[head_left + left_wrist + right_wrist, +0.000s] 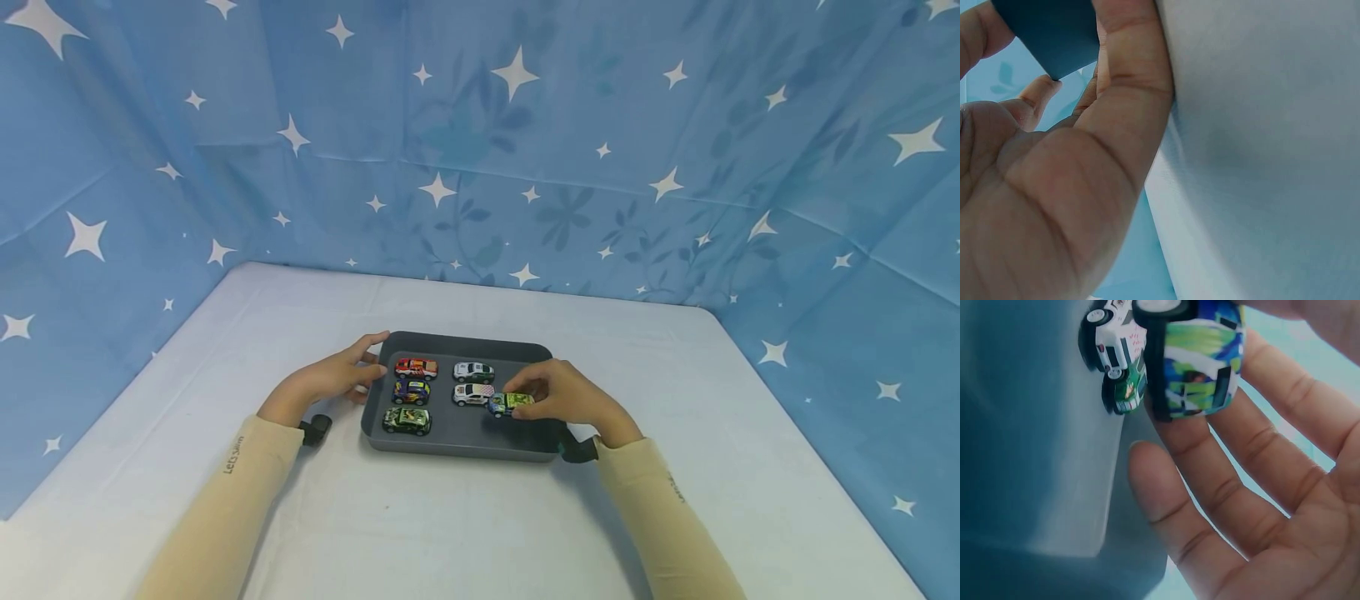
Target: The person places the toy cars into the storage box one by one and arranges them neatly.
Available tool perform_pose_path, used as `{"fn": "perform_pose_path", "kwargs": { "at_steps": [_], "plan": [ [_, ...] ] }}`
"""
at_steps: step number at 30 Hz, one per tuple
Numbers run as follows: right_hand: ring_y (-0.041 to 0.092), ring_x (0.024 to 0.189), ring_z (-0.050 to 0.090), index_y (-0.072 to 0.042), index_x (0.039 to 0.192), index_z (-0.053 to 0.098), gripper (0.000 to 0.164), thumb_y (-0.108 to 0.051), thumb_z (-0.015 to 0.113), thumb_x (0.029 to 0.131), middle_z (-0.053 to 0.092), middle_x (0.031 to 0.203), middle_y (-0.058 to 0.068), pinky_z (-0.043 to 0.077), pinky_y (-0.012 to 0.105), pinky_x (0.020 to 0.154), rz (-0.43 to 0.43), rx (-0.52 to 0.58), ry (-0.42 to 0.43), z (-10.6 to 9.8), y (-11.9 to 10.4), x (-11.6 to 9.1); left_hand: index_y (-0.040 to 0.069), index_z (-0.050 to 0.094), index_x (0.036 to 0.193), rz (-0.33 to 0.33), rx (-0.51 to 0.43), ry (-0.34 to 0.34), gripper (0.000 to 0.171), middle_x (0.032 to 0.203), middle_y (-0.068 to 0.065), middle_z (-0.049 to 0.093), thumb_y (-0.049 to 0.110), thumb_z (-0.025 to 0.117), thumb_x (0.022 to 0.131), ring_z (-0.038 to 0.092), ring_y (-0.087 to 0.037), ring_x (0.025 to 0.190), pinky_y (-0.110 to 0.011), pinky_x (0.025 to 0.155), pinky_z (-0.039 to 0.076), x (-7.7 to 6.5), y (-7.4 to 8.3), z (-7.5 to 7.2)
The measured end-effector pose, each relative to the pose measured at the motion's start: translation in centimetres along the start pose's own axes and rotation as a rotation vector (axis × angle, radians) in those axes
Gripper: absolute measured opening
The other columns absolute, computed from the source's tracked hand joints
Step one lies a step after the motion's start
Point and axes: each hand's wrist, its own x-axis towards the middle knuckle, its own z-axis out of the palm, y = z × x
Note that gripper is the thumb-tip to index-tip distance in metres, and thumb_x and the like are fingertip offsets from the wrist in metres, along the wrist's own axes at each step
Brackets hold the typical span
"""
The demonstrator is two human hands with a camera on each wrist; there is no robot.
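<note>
A dark grey tray (465, 451) lies on the table with several toy cars in it. My left hand (330, 377) holds the tray's left side, thumb at the rim; the left wrist view shows the dark tray wall (1054, 37) between thumb and fingers. Over the tray's right half, my right hand (566, 396) pinches a green-and-blue toy car (512, 405) between thumb and fingers. Just left of it sit a white toy car with a red pattern (469, 395) and a white-and-green toy car (472, 372). The right wrist view shows the held car's patterned body (1200, 369) up close.
Down the tray's left side stand a red toy car (417, 368), a dark blue toy car (411, 392) and a green camouflage toy car (407, 421). White cloth covers the table (450, 525). A blue star-patterned curtain (480, 125) hangs behind and along the sides.
</note>
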Motion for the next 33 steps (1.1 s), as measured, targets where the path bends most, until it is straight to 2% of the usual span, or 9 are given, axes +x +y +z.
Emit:
{"fn": "perform_pose_path", "kwargs": {
  "at_steps": [13,19,23,28,33],
  "plan": [
    [0.025,0.106,0.073,0.001,0.119,0.081,0.027,-0.004,0.085,0.093,0.078,0.120,0.013,0.063,0.045,0.089,-0.031,-0.039,-0.008,1.0,-1.1,1.4,0.010,0.000,0.175,0.007,0.003,0.000,0.076,0.165,-0.039,0.024,0.014,0.049,0.117,0.061,-0.044,0.127,-0.043,0.094,0.061,-0.1,0.0,0.0],
    [0.023,0.104,0.073,-0.001,0.117,0.082,0.026,-0.004,0.086,0.091,0.079,0.117,0.010,0.063,0.045,0.091,0.004,-0.072,-0.028,1.4,-2.0,2.2,0.010,0.000,0.175,0.009,-0.004,-0.003,0.075,0.165,-0.039,0.024,0.013,0.049,0.117,0.061,-0.044,0.127,-0.042,0.094,0.062,-0.1,0.0,-0.1],
    [0.017,0.100,0.070,-0.004,0.115,0.083,0.025,-0.007,0.088,0.091,0.079,0.115,0.006,0.061,0.039,0.090,0.048,-0.097,-0.047,1.7,-2.3,2.7,0.010,0.000,0.175,0.009,-0.008,-0.006,0.076,0.165,-0.039,0.024,0.013,0.049,0.117,0.061,-0.044,0.127,-0.043,0.094,0.062,-0.2,0.0,-0.1],
    [0.012,0.092,0.068,-0.005,0.111,0.084,0.024,-0.005,0.089,0.088,0.080,0.110,0.004,0.059,0.033,0.084,0.077,-0.113,-0.054,2.0,-2.7,3.3,0.010,0.000,0.175,0.006,-0.014,-0.009,0.076,0.165,-0.039,0.023,0.013,0.049,0.117,0.059,-0.045,0.128,-0.044,0.094,0.062,-0.2,0.1,-0.1],
    [0.009,0.077,0.060,-0.005,0.106,0.084,0.023,-0.001,0.090,0.084,0.079,0.104,0.002,0.054,0.027,0.071,0.105,-0.131,-0.062,2.3,-3.3,3.8,0.011,0.000,0.175,0.002,-0.017,-0.008,0.077,0.166,-0.038,0.024,0.014,0.050,0.117,0.060,-0.043,0.128,-0.042,0.093,0.062,-0.1,0.1,-0.1]
  ]
}}
